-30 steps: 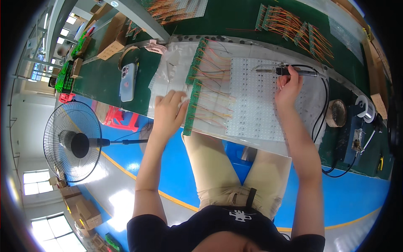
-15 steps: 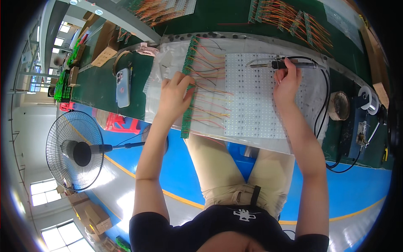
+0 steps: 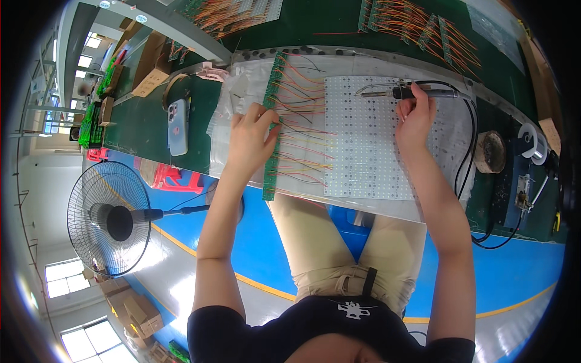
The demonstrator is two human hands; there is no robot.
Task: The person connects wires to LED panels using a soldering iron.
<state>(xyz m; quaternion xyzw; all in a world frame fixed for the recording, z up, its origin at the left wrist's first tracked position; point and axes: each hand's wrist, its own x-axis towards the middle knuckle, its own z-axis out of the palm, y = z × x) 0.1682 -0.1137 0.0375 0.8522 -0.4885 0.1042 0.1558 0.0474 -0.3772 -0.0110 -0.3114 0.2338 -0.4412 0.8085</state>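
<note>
A long, narrow green circuit board strip (image 3: 270, 181) lies lengthwise away from me, with red, yellow and dark wires (image 3: 302, 156) fanning out from its right side. My left hand (image 3: 249, 140) is closed at the middle of this strip, its thumb and fingertips pinched over the board; any single wire between them is too small to make out. In my right hand (image 3: 415, 121) is a soldering iron (image 3: 404, 93), held level with its tip pointing left. Below the iron lies a pale, perforated board panel (image 3: 369, 151), the wire ends reaching its left edge.
A phone (image 3: 178, 127) lies to the left. On the right stand a round tin (image 3: 489, 152) and a solder wire spool (image 3: 532, 144), near the iron's black cable (image 3: 473, 139). More wired strips (image 3: 423, 30) lie at the back. A fan (image 3: 118, 222) stands left of the bench.
</note>
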